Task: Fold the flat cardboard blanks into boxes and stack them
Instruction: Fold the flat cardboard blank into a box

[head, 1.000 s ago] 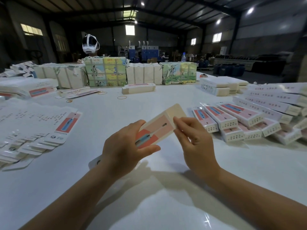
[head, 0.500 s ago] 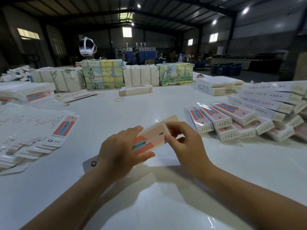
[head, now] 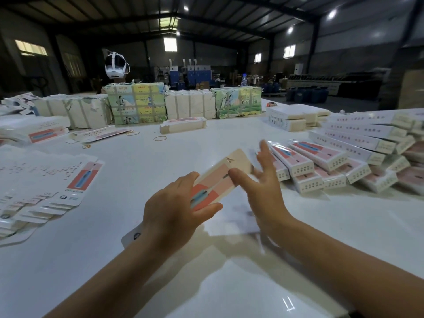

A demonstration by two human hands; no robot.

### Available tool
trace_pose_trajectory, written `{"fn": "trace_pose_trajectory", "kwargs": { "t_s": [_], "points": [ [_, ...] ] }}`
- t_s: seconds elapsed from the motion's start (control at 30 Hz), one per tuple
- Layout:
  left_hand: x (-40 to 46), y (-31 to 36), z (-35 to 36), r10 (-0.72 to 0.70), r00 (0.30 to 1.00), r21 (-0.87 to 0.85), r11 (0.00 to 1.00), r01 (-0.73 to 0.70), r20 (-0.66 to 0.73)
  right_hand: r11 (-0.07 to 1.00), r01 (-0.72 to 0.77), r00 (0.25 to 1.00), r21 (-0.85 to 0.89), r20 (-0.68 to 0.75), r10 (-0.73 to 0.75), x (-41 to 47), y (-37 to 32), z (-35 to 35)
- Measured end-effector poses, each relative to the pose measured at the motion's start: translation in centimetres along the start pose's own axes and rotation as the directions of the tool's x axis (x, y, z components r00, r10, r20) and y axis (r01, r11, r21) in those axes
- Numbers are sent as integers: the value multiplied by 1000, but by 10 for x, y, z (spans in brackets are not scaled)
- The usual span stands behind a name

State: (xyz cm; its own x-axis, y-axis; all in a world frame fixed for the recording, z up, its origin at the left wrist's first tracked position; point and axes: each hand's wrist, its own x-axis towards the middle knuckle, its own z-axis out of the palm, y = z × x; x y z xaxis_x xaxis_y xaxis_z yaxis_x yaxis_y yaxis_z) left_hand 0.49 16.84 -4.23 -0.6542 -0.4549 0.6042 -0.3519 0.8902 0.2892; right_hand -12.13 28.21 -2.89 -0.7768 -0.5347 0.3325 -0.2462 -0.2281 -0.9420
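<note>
Left hand [head: 171, 215]: grip grasping box [head: 220, 180] | right hand [head: 263, 187]: grip released, fingers spread, blurred | folded boxes [head: 321, 164] stacked on surface [head: 206, 283]

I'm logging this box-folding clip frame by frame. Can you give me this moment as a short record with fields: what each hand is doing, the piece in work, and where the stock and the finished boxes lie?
left hand: holds the half-folded box by its near end, above the table
right hand: fingers spread and blurred, thumb at the box's far end, no grip
box in work: end flap open
flat blanks: fanned pile, left side
finished boxes: stacked rows, right side
far edge: wrapped bundles
</note>
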Motion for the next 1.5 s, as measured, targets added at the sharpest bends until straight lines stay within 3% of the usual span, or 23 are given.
{"fn": "trace_pose_trajectory", "kwargs": {
  "t_s": [0.07,0.1,0.17,0.23,0.3,0.37,0.43,0.53,0.6,0.67,0.73,0.8,1.03,1.2,1.5],
  "points": [
    [0,1,1,4,999,-38,999,-3,33,906,-228,971,357,152,184,4,0,2],
    [0,1,2,14,998,-54,998,-11,60,829,-293,952,476,223,208,5,1,2],
    [0,1,3,24,992,-79,997,-15,125,797,-322,936,511,299,187,7,1,2],
    [0,2,3,15,986,-113,994,3,166,831,-284,946,478,280,163,8,5,1],
    [1,2,3,14,983,-153,988,14,181,932,-140,978,333,191,79,5,9,-1],
    [1,2,3,16,987,-176,984,13,162,988,151,982,-15,117,-148,0,10,0],
    [1,1,2,22,991,-145,989,-2,133,872,374,927,-316,150,-344,-5,12,3],
    [0,-2,2,10,992,-71,997,-1,129,732,452,892,-509,253,-375,-8,17,4],
    [-1,-5,2,-7,991,-17,1000,9,130,837,358,927,-414,269,-264,-8,17,3],
    [0,-8,2,-20,992,26,1000,17,121,977,164,950,-134,287,-121,-7,11,2],
    [1,-10,2,-24,993,31,999,21,112,993,-13,944,118,330,-27,-3,5,2],
    [0,-10,1,-17,992,22,1000,14,122,961,-137,940,242,337,49,1,4,0],
    [0,-11,-1,13,993,32,999,-16,116,900,-250,951,358,265,158,10,6,-3],
    [-2,-11,-2,36,995,20,999,-38,97,922,-184,960,340,265,93,7,7,-4],
    [-2,-9,-1,17,993,15,1000,-19,120,993,2,979,116,202,-26,0,9,0]
  ]
}}
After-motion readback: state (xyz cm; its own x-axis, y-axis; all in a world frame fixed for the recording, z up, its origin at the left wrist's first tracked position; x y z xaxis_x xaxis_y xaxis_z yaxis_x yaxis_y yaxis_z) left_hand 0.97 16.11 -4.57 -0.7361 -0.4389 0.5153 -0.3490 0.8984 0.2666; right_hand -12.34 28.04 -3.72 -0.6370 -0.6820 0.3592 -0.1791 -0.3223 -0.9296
